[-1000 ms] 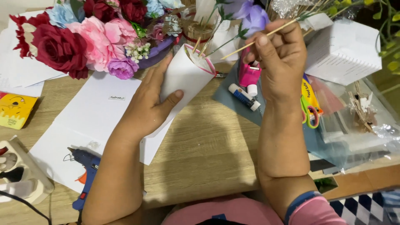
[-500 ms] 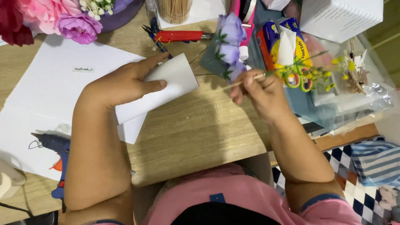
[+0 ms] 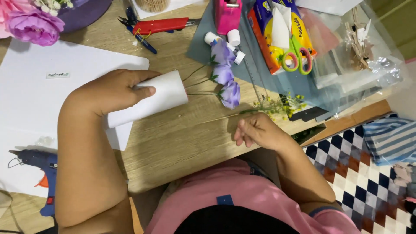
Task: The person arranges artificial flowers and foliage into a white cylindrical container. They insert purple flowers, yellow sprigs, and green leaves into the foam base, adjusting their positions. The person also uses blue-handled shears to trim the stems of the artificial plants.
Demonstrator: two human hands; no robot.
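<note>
My left hand (image 3: 113,92) grips a white paper cone (image 3: 162,96) lying on the wooden table (image 3: 173,143). Stems of three purple artificial flowers (image 3: 226,77) stick out of the cone's wide end toward the right. My right hand (image 3: 256,130) rests at the table's front edge, fingers loosely curled, touching a thin stem with small yellow flowers (image 3: 277,106) that lies flat on the table. Whether the fingers pinch that stem I cannot make out.
White paper sheets (image 3: 39,99) cover the left side, with a blue glue gun (image 3: 39,162) at the lower left. A red cutter (image 3: 160,25), pink tape dispenser (image 3: 227,15), green-handled scissors (image 3: 297,54) and clear bags (image 3: 359,65) crowd the back and right. A pink flower bouquet (image 3: 30,24) fills the upper left corner.
My right hand has dropped from holding the flower stems up to the table's front edge. The purple flowers now lie on the table with their stems in the cone.
</note>
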